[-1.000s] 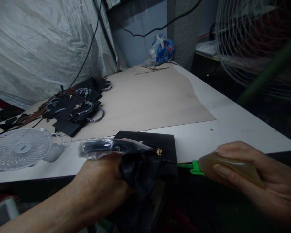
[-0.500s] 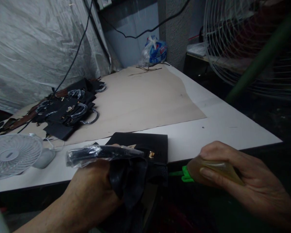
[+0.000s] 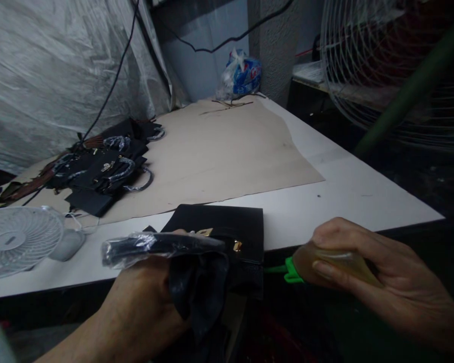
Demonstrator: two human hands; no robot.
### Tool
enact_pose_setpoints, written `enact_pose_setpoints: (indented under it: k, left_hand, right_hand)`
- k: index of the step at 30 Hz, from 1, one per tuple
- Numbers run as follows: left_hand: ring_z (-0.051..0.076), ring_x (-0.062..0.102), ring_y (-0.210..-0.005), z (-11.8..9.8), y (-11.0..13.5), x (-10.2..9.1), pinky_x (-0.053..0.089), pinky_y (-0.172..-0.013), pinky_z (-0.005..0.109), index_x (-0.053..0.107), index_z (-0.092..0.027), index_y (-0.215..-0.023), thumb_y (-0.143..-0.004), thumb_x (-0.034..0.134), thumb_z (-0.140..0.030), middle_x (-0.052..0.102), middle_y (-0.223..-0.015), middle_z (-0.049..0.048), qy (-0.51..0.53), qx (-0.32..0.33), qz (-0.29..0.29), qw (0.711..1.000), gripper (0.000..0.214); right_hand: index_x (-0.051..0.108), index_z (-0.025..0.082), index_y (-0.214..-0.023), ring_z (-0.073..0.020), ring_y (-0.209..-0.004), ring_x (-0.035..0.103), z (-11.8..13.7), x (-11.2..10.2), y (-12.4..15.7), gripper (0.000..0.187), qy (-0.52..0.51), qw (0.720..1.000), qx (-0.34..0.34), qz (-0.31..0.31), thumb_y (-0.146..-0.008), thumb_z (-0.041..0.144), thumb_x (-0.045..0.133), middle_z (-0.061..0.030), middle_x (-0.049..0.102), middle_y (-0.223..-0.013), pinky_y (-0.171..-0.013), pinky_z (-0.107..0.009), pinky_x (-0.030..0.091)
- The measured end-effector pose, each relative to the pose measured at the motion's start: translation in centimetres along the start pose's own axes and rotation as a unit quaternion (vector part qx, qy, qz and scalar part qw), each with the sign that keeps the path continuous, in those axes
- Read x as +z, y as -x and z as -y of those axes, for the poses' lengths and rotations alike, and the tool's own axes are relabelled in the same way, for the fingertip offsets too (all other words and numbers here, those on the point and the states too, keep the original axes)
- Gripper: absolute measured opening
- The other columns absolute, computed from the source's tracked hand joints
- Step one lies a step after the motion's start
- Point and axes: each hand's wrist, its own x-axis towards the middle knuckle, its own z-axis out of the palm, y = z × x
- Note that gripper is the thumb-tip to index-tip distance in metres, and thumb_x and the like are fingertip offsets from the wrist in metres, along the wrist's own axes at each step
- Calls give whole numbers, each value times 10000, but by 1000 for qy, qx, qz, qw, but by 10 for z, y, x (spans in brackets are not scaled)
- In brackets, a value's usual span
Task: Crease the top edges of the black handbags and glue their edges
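A black leather bag piece with gold clasps lies over the near edge of the white table. My left hand is closed on its hanging black part and on a plastic-wrapped black handle that sticks out to the left. My right hand is wrapped round a soft amber glue bottle with a green nozzle. The nozzle tip points left at the bag's right edge, just below the table edge.
A pile of black bag parts with wrapped handles lies at the back left on a beige sheet. A small white fan stands at the left. A large fan grille is at the right, a blue plastic bag at the back.
The view has shifted slightly. The bag piece's gold clasp shows more, and both hands hold nearly the same places, with the nozzle still at the bag's right edge.
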Motion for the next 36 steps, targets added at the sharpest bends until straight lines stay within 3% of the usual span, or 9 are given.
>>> enact_pose_setpoints:
  k: [4,9,17,22,25,30,36]
  left_hand:
    - [143,667,-684,0,0,0,536,-630,238,645,-198,-800,-717,552,-134,711,-753,-13,-13,15,-11,1000,140]
    - [136,666,-733,4,3,1,546,-692,228,651,-195,-867,-718,568,-147,714,-826,-1,-6,16,-10,1000,178]
    - [148,659,-724,8,5,4,544,-659,242,655,-204,-859,-725,561,-154,709,-801,-4,-6,-5,23,1000,170]
    - [171,666,-743,6,4,0,555,-662,270,676,-195,-903,-730,572,-190,725,-846,22,-2,-12,26,1000,202]
    - [181,674,-766,5,3,-1,558,-694,287,687,-199,-825,-743,557,-191,728,-841,23,9,-11,29,999,154]
    - [147,671,-681,5,4,1,531,-606,233,657,-208,-666,-750,549,-181,719,-734,-6,16,-21,50,998,140]
    - [147,669,-711,3,2,1,547,-670,241,685,-218,-788,-753,548,-193,720,-768,-1,10,-15,35,999,143]
  right_hand:
    - [560,256,-969,-162,-767,604,3,0,1,124,21,999,-4,-31,-855,242,605,-6,609,-894,-601,-275,473]
    - [567,271,-964,-161,-753,612,3,-2,5,107,-35,999,15,12,-860,285,589,8,616,-876,-597,-274,489]
    - [583,278,-958,-214,-803,606,1,-1,10,158,52,987,62,-141,-831,364,621,-21,622,-965,-663,-340,508]
    - [560,266,-1008,-180,-774,613,8,8,5,176,23,997,18,-65,-841,236,606,-15,614,-917,-638,-301,507]
    - [554,251,-1001,-168,-760,616,10,8,5,193,12,999,-6,-31,-826,193,612,-8,615,-883,-617,-273,502]
    - [549,245,-1011,-158,-767,620,12,6,11,194,32,998,-26,-45,-830,215,614,-13,617,-915,-610,-248,505]
    - [545,242,-1029,-170,-787,630,11,7,17,205,77,995,-32,-56,-838,231,617,-28,613,-959,-614,-254,521]
